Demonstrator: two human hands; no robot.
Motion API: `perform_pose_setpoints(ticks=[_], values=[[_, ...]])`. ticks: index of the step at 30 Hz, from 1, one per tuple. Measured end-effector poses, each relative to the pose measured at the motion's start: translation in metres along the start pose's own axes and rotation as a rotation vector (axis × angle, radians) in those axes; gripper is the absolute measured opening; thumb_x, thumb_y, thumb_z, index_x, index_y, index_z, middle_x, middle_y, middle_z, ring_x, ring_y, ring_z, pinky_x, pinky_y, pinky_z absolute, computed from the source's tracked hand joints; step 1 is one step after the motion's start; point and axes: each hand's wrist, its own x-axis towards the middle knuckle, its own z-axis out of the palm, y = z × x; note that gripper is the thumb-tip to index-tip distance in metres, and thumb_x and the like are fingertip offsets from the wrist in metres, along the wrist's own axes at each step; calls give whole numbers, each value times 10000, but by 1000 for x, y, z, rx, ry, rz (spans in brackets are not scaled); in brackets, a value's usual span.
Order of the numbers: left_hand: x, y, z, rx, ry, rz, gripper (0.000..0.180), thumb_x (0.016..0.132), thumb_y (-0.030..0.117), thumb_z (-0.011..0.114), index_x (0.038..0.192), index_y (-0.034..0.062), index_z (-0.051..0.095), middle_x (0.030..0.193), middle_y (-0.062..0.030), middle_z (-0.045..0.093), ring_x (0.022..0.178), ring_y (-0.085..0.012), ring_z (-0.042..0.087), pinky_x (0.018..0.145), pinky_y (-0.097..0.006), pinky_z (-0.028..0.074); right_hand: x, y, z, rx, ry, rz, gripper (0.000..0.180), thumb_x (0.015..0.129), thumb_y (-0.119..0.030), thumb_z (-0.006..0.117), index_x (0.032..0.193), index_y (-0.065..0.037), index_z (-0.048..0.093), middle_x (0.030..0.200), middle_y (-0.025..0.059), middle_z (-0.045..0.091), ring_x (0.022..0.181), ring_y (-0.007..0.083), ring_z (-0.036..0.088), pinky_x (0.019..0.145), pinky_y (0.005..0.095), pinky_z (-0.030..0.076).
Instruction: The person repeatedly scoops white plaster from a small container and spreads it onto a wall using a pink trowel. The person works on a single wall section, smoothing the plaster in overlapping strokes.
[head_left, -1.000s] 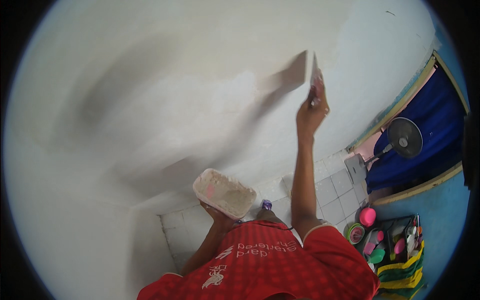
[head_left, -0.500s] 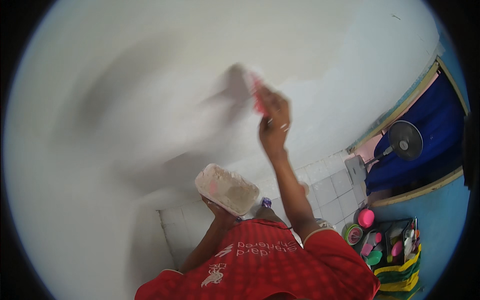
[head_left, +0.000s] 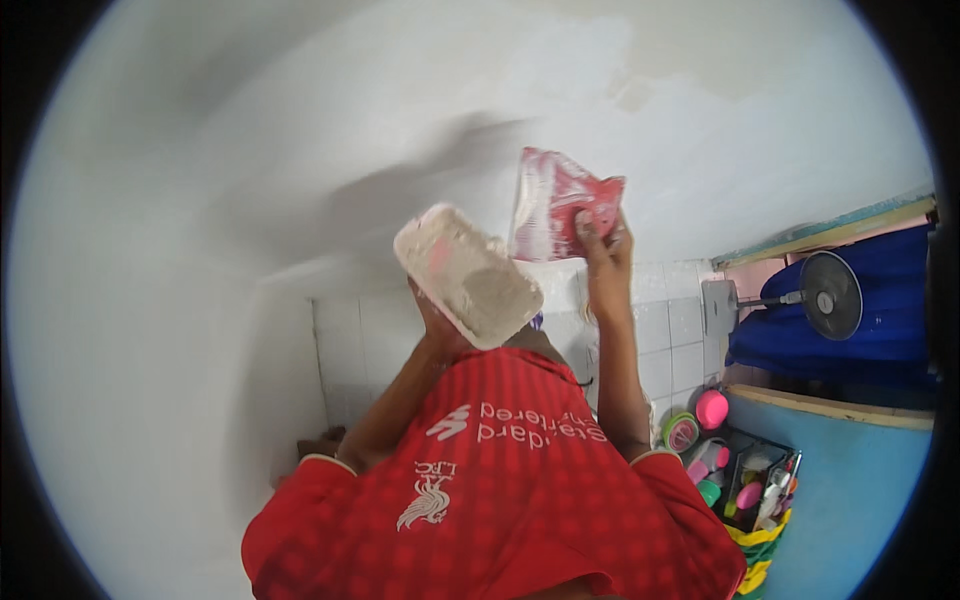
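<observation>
My left hand (head_left: 432, 312) grips a whitish rectangular tub (head_left: 425, 240) from its near left side, most of the fingers hidden beneath it. Grey-white wall putty (head_left: 492, 300) coats the tub's inside. To the right, my right hand (head_left: 606, 258) is closed on a red plastic putty scraper (head_left: 570, 205), thumb across its face. White smears cover the scraper's blade, which stands just off the tub's far right corner. Beyond both hands rises the white wall (head_left: 400, 110), with a damp-looking beige patch (head_left: 690, 50) at its upper part.
At the right a grey fan (head_left: 832, 296) stands before a blue curtain (head_left: 890, 290) in a doorway. Below it, a black rack (head_left: 755, 465) and pink and green plastic ware (head_left: 711, 409) sit by a blue wall (head_left: 840, 480). White tiles (head_left: 668, 315) cover the floor.
My right hand has come back from the wall with the scraper, its broad face now showing beside the tub. The tub has risen in view, and the view has shifted.
</observation>
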Motion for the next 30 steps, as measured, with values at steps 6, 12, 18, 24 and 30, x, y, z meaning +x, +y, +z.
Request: perform_pose_setpoints(ticks=[6,12,18,24,30], values=[[-9,21,55,2,-233,-139,803,968,761,445,1507,169,507,1444,-88,604,1308,-311,606,1120,-559,485,-23,-13,-31,-35,-50,145,572,1055,-340,621,1468,40,515,1225,67,651,1093,129,592,956,296,486],[-6,8,39,-636,-195,-487,694,1006,634,485,1484,132,525,1408,-98,628,1249,-297,644,1087,-527,514,-25,-22,-40,55,-25,197,610,1057,-282,610,1542,44,435,1354,91,608,1194,159,593,1056,319,458],[-4,-5,47,-641,-115,-556,442,1059,315,590,1437,92,539,1326,-100,638,1165,-214,650,997,-407,552,-30,-7,-61,188,-62,319,618,1057,-295,617,1553,25,433,1422,96,605,1248,175,599,1077,340,473],[1,-26,36,-579,-85,-493,674,1036,654,441,1443,129,557,1351,-83,655,1207,-264,668,1023,-496,568,-33,-5,-39,306,-132,457,571,1042,-246,634,1504,48,474,1313,109,655,1164,174,644,1009,328,520],[9,-37,43,-493,-22,-432,668,1051,637,407,1446,116,541,1334,-82,656,1190,-244,671,990,-472,585,-19,-4,-49,149,-167,454,577,1043,-276,608,1499,57,489,1289,108,660,1151,172,622,1029,315,478]])
